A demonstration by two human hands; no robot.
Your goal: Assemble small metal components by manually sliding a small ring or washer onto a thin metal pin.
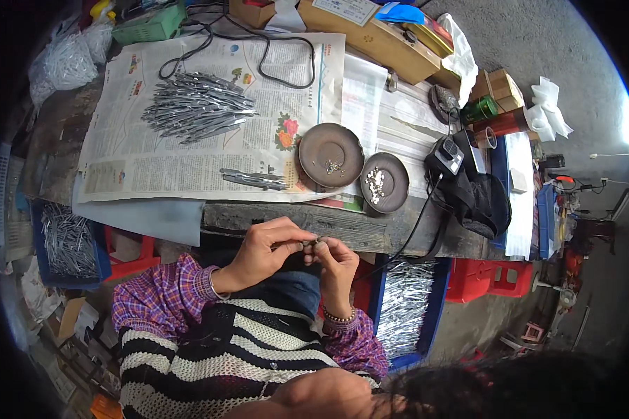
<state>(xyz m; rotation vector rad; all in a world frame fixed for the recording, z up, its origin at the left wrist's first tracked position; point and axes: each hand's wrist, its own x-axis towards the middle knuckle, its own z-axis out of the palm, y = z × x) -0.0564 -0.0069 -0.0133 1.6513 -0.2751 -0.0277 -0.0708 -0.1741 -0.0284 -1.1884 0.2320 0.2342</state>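
My left hand (263, 253) and my right hand (336, 264) meet in front of the table's near edge, thumbs and fingertips pinched together. Between them is something tiny and dark, mostly covered by the fingers; its kind does not show. Just beyond, a few slim grey metal pieces (253, 179) lie on the newspaper (189, 164). To their right sits a round brown dish (313, 148) with small metal bits in it. Beside it a smaller dark dish (397, 199) holds small shiny, pale bits. A large pile of slim pointed metal pieces (199, 106) covers part of the newspaper farther back.
Blue crates full of metal pieces stand below the table, a left crate (99, 253) and a right crate (435, 307), near red stools (468, 279). A black cable (313, 66) loops over the newspaper. A black device (446, 155), a black bag (486, 209) and cardboard boxes (377, 45) occupy the right and back.
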